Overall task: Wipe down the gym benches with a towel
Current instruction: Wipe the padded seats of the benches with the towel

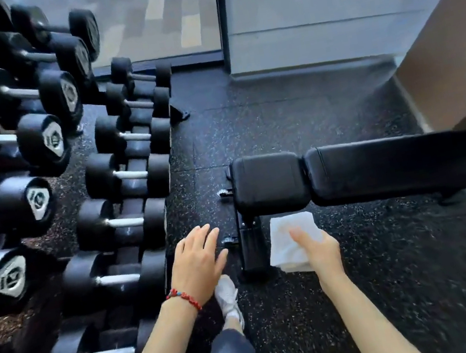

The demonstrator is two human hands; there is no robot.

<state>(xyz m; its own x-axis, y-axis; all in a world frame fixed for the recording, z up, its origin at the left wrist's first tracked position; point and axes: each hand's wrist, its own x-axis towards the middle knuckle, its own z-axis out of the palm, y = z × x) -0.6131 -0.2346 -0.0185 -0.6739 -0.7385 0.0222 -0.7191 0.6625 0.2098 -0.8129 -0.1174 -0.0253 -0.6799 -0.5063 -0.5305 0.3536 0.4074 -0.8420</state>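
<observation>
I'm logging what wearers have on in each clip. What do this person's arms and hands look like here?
Both forearms are bare, with no sleeves or gloves in view. The left hand has a red beaded bracelet with a few blue beads at its wrist. The right hand and its wrist carry nothing visible: no rings or watch.

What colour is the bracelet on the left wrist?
Mostly red, with a few blue beads; the bracelet shows clearly in the head view.
</observation>
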